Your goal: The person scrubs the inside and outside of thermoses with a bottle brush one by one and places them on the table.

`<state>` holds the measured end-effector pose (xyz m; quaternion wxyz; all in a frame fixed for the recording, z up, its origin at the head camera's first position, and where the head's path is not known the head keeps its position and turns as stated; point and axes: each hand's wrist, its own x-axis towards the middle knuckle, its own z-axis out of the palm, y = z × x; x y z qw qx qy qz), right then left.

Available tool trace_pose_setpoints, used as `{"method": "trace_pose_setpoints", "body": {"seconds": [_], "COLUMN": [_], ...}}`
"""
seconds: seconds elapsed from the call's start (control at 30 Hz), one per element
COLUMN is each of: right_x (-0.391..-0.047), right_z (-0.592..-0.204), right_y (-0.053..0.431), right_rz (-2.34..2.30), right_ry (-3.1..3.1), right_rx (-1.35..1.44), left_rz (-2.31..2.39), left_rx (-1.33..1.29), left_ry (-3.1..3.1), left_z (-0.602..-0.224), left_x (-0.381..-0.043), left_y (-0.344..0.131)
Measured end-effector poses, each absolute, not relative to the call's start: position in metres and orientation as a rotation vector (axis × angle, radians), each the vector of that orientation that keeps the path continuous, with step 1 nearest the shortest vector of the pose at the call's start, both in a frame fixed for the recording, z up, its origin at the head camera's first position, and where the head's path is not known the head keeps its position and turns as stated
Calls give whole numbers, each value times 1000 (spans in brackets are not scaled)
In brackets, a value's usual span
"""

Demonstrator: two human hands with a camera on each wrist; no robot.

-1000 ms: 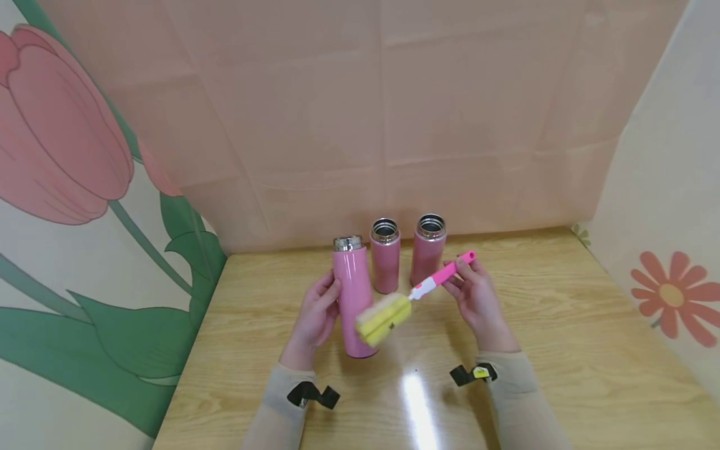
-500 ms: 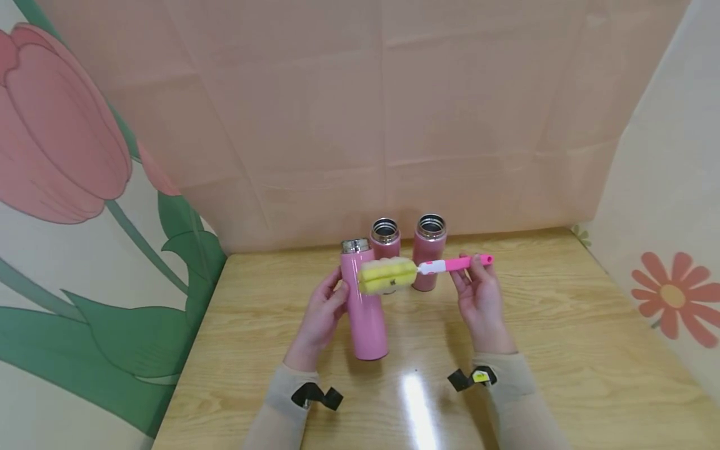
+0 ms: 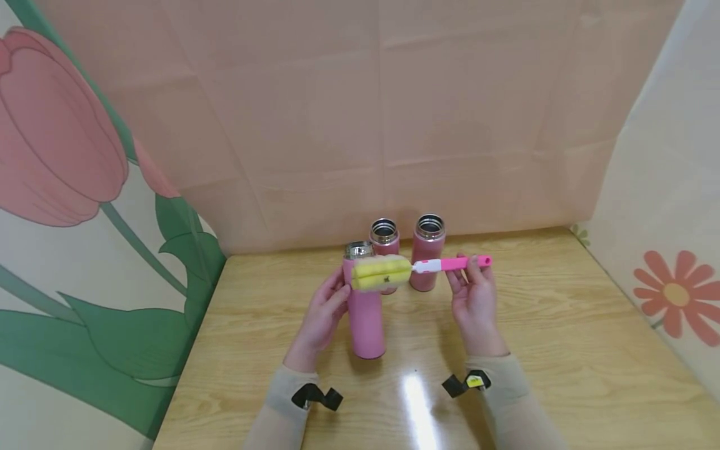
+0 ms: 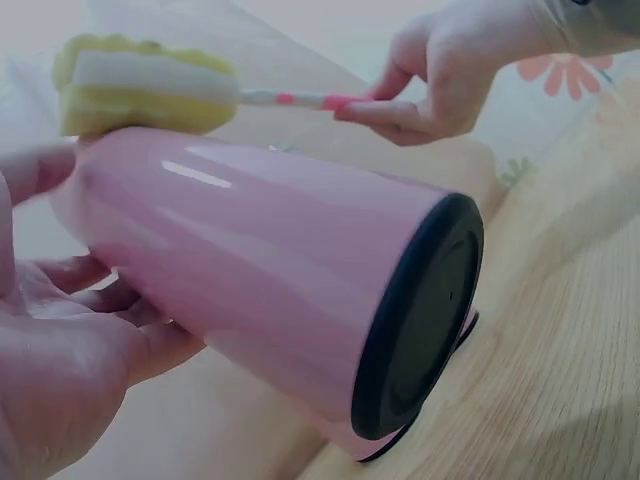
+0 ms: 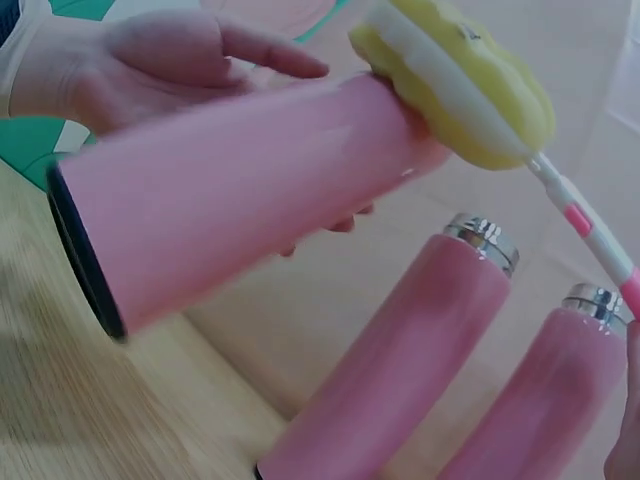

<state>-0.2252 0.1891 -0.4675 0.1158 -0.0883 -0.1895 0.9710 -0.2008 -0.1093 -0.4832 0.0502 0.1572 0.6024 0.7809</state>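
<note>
My left hand point(image 3: 322, 312) grips a pink thermos bottle point(image 3: 367, 325) near its upper end, thumb on one side and fingers behind. The bottle is lidless, with a shiny steel neck, and is held off the table; its black base point(image 4: 420, 320) faces the left wrist camera. My right hand point(image 3: 475, 303) pinches the pink end of a bottle brush point(image 3: 455, 264) between thumb and fingers. The brush lies level across the front of the bottle, its yellow and white sponge head point(image 5: 470, 85) against the bottle's outer side just below the neck.
Two more lidless pink bottles stand at the back of the wooden table point(image 3: 253, 350): a middle bottle point(image 3: 384, 240) partly hidden by the sponge, and a right bottle point(image 3: 427, 250). A peach cloth point(image 3: 382, 125) hangs behind them.
The brush has swung from a downward slant to level, its head rising from the bottle's lower part to near the neck. The held bottle has shifted slightly right, now overlapping the middle bottle.
</note>
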Motion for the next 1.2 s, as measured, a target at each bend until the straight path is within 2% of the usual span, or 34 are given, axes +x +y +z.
{"method": "trace_pose_setpoints", "body": {"seconds": [0.3, 0.73, 1.2], "right_x": [-225, -221, -230], "right_z": [-466, -461, -473], "right_y": [187, 191, 209], "right_rz": [2821, 2834, 2891], "right_ry": [-560, -562, -832], "right_rx": [-280, -210, -155], "left_rz": [2316, 2304, 2486], "left_rx": [400, 439, 451], "left_ry": [2005, 1981, 1834], "left_z": [-484, -484, -486], "left_x": [-204, -201, -200], "left_y": [-107, -107, -106]}}
